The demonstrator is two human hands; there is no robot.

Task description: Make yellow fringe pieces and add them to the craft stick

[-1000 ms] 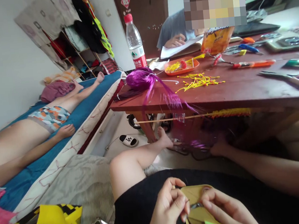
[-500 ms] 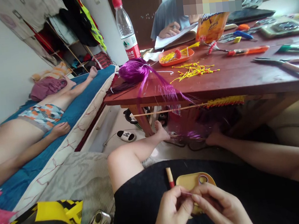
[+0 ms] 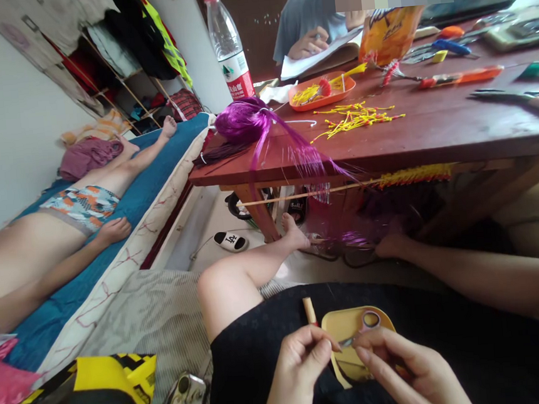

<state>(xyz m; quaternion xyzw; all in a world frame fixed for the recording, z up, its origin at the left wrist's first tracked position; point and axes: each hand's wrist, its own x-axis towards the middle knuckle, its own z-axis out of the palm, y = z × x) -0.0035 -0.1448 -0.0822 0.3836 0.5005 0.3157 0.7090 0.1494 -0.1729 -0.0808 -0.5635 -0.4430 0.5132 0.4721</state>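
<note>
My left hand [image 3: 298, 375] and my right hand [image 3: 407, 372] meet over my lap, above a small yellow tray [image 3: 344, 327] resting on my black shorts. The left thumb and fingers pinch a thin stick [image 3: 310, 310] with a pale and red end that points up. My right fingers pinch a small thin piece at the tray's rim, touching the left fingertips. What that piece is I cannot tell. A small ring lies in the tray's far corner.
A red wooden table [image 3: 433, 131] stands ahead with purple tinsel [image 3: 248, 121], yellow strips [image 3: 356, 117], an orange tray [image 3: 321, 92], a water bottle [image 3: 228, 42] and tools. Another person writes behind it. A person lies on the blue bed [image 3: 150, 193] at left. Pliers [image 3: 180, 401] lie beside my thigh.
The view tilted down and then settled. The stick came up in my left hand, and both hands shifted slightly while keeping their pinch over the yellow tray.
</note>
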